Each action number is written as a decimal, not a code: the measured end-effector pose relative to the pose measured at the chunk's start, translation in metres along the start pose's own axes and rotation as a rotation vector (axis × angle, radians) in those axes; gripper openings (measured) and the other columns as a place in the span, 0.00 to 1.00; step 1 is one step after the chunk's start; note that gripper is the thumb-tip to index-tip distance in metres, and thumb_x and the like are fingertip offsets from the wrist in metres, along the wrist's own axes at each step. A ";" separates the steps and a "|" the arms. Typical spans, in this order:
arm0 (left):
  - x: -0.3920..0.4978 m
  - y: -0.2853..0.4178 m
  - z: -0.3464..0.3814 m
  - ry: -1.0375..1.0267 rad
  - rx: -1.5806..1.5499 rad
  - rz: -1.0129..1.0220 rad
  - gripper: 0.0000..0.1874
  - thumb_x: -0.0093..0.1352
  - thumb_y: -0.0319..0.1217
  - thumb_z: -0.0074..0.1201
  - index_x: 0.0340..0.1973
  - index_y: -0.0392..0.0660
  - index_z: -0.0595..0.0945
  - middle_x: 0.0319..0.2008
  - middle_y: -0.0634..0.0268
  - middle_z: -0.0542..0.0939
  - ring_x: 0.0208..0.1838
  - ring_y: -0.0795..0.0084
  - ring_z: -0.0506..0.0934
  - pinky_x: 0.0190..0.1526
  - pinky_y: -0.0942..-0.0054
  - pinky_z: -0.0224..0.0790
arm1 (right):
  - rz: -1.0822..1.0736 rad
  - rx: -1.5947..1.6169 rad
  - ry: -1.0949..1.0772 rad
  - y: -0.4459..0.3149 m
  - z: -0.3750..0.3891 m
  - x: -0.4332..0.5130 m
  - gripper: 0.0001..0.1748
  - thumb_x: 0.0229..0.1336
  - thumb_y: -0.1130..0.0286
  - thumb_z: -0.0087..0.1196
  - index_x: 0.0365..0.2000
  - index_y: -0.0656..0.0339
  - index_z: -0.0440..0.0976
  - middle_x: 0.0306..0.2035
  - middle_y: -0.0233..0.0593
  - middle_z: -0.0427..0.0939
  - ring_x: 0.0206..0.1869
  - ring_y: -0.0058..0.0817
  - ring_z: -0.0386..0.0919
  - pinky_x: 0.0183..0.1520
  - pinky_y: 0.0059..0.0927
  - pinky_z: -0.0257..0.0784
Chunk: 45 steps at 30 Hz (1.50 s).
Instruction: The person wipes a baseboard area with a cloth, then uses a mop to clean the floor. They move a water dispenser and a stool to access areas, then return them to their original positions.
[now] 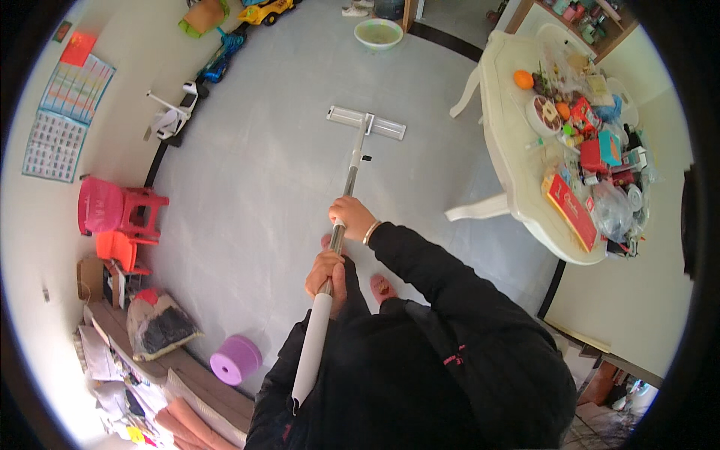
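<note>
Both my hands grip the metal pole of a flat floor mop [350,181]. My left hand [326,278] is wrapped around the pole just above its white lower grip, nearer my body. Farther along the pole, at a white collar, my right hand [351,218] is closed, with a bracelet at its wrist. The mop's white and silver head [388,127] lies on the grey floor [270,152] ahead of me, slightly slanted. A small black catch juts from the pole near the head. My feet in pink slippers [383,288] stand under the pole.
A cream table [503,152] heaped with fruit, boxes and bags stands at right. A basin [378,35] sits at the far end. Along the left wall are toy vehicles [179,115], a pink stool [143,211], an orange chair [117,247], a stuffed bag [160,326], a purple stool [236,360] and a sofa [211,388].
</note>
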<state>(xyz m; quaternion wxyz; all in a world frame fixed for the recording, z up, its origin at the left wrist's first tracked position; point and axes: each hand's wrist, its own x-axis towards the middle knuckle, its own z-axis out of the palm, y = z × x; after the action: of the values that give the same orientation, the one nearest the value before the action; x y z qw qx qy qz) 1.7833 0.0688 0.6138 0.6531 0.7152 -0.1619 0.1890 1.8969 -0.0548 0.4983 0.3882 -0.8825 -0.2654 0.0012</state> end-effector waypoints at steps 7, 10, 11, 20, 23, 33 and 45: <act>0.155 -0.081 0.002 -0.053 -0.067 -0.044 0.06 0.67 0.17 0.47 0.27 0.38 0.73 0.31 0.56 0.79 0.37 0.66 0.76 0.44 0.67 0.70 | 0.203 0.043 0.516 0.055 -0.014 0.123 0.10 0.46 0.69 0.62 0.29 0.58 0.72 0.42 0.46 0.74 0.52 0.49 0.70 0.56 0.44 0.67; 0.214 -0.108 0.007 -0.043 -0.087 -0.059 0.06 0.68 0.17 0.47 0.28 0.38 0.73 0.32 0.56 0.78 0.37 0.67 0.77 0.43 0.70 0.70 | 0.254 0.046 0.490 0.086 -0.030 0.180 0.07 0.48 0.73 0.58 0.30 0.58 0.72 0.45 0.49 0.74 0.56 0.53 0.67 0.60 0.45 0.65; 0.230 -0.116 0.010 -0.038 -0.087 -0.089 0.05 0.68 0.17 0.47 0.29 0.38 0.73 0.32 0.56 0.78 0.36 0.67 0.77 0.43 0.70 0.70 | 0.283 0.031 0.446 0.095 -0.035 0.191 0.06 0.48 0.74 0.57 0.30 0.58 0.72 0.45 0.49 0.74 0.57 0.53 0.67 0.60 0.45 0.65; 0.343 -0.177 0.064 -0.174 -0.088 -0.050 0.04 0.66 0.15 0.50 0.29 0.36 0.74 0.30 0.57 0.77 0.36 0.66 0.76 0.42 0.71 0.70 | 0.289 0.063 0.499 0.190 -0.092 0.273 0.07 0.48 0.75 0.55 0.31 0.58 0.71 0.47 0.48 0.74 0.59 0.52 0.65 0.62 0.45 0.63; 0.376 -0.198 0.099 -0.177 -0.020 -0.063 0.05 0.69 0.19 0.49 0.30 0.38 0.74 0.34 0.57 0.78 0.37 0.70 0.76 0.43 0.71 0.69 | 0.263 0.059 0.468 0.234 -0.118 0.297 0.07 0.48 0.75 0.55 0.32 0.59 0.71 0.48 0.48 0.73 0.60 0.52 0.65 0.62 0.44 0.63; 0.503 -0.173 0.189 -0.199 0.096 -0.056 0.06 0.71 0.22 0.45 0.30 0.38 0.74 0.34 0.58 0.78 0.42 0.64 0.77 0.53 0.61 0.68 | 0.035 0.156 0.721 0.285 -0.238 0.365 0.08 0.40 0.77 0.53 0.26 0.59 0.67 0.30 0.44 0.71 0.45 0.48 0.70 0.49 0.45 0.66; 0.598 -0.210 0.196 -0.055 -0.290 0.116 0.11 0.68 0.22 0.46 0.21 0.38 0.69 0.17 0.60 0.72 0.20 0.67 0.70 0.27 0.64 0.68 | 0.000 0.365 0.568 0.299 -0.262 0.437 0.13 0.38 0.79 0.57 0.26 0.56 0.64 0.28 0.38 0.69 0.38 0.42 0.68 0.46 0.40 0.62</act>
<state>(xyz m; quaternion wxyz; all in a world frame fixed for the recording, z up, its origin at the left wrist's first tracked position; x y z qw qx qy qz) 2.4195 -0.0977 0.7041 0.7329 0.6077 -0.2464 0.1813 2.4670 -0.1961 0.5652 0.5981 -0.7636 -0.1419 -0.1975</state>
